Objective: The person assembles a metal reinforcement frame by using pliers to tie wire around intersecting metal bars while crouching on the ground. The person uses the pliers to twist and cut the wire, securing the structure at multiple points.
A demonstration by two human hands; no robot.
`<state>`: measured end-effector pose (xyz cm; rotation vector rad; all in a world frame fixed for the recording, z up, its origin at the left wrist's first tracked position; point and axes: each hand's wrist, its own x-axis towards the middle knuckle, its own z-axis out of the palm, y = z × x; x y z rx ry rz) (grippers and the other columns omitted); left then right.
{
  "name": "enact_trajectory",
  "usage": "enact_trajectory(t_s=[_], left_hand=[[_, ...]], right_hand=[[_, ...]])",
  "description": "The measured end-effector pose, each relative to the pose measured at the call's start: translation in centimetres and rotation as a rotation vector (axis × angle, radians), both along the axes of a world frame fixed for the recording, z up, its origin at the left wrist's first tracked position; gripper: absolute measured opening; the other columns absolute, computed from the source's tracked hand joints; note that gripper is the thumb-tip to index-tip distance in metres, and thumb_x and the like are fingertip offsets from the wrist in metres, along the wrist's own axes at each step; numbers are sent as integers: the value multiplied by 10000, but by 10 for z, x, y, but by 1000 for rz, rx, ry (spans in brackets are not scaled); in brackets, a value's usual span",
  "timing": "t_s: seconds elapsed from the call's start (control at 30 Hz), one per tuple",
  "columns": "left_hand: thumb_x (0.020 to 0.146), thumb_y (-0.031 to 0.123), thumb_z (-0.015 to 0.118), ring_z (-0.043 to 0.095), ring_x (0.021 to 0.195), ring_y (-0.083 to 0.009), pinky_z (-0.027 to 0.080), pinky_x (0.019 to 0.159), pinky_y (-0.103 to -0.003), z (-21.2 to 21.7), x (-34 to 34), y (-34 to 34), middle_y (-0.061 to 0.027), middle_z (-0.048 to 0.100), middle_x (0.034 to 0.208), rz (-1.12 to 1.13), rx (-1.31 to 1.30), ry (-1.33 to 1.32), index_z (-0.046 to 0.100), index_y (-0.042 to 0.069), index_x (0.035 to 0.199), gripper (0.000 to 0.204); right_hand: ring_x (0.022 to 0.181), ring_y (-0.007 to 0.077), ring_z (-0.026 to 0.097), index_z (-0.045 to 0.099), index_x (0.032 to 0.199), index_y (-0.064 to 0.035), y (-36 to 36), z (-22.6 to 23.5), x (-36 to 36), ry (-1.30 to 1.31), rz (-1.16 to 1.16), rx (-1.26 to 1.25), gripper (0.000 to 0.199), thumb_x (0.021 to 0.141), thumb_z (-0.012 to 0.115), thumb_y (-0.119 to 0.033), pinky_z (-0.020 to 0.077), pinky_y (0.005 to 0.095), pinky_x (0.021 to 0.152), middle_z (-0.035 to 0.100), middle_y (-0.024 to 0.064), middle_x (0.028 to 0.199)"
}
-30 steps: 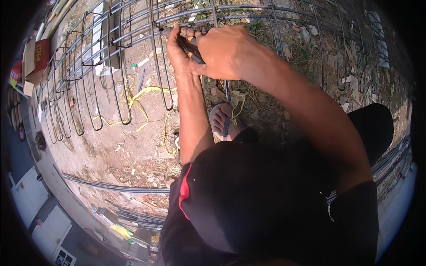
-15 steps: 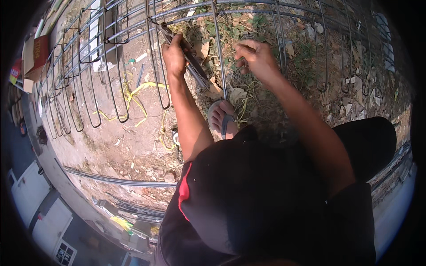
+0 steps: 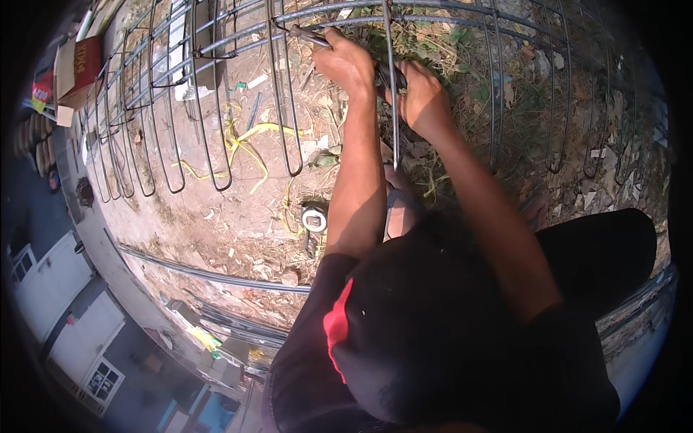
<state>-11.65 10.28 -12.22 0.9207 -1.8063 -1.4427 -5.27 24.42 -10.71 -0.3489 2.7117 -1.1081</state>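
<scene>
A cage of steel bars (image 3: 216,43) spans the top of the view, with long horizontal rods and several U-shaped stirrups hanging from them. My left hand (image 3: 348,63) is closed around a dark metal hand tool (image 3: 303,33) whose tip lies against a long rod at a stirrup crossing. Just to its right, my right hand (image 3: 424,95) grips a thin upright stirrup bar (image 3: 393,137), fingers wrapped around it. The two hands almost touch. My black cap and shirt fill the lower middle and hide the ground below.
A round tape measure (image 3: 315,216) lies on the dirt under my left forearm. Yellow strapping (image 3: 249,137) trails across the ground. My sandalled foot (image 3: 395,213) rests by the cage. A cardboard box (image 3: 79,65) sits far left; loose steel rods (image 3: 209,274) lie lower down.
Both hands were bunched at one joint, then my right hand drew off to the right. Now it has come back beside the left and closed on the upright bar.
</scene>
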Motion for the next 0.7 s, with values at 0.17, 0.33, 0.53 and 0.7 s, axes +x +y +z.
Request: enact_trajectory(t_s=[0.17,0.33,0.53,0.7], left_hand=[[1007,320,628,588,632,-246,490,621,-429,18,18,-2,-147,647,710,-196,468,56,631,-50,881,391],[988,400,650,541,665,-195,514,713,-426,11,28,-34,-51,546,690,-664,1297,419,581,89,810,365],[1060,354,568,517,599,-180,448,508,-319,12,6,-6,-27,537,727,-113,959,127,600,70,928,315],[1043,309,604,561,628,-160,452,517,-308,34,23,-10,-25,562,753,-387,973,134,614,44,939,284]], right_hand=[[609,297,681,710,916,-7,-12,5,-38,-217,155,-82,288,833,805,-266,557,434,620,681,107,659],[519,167,624,702,810,-7,-7,8,-45,-735,283,-331,341,775,857,-308,482,314,520,656,80,618],[1066,408,667,685,1158,-57,-24,1,-1,276,-126,72,401,810,778,-232,547,501,959,714,181,969],[572,225,632,743,900,-24,-13,-3,-42,-134,160,-254,290,895,794,-310,520,360,589,661,36,651]])
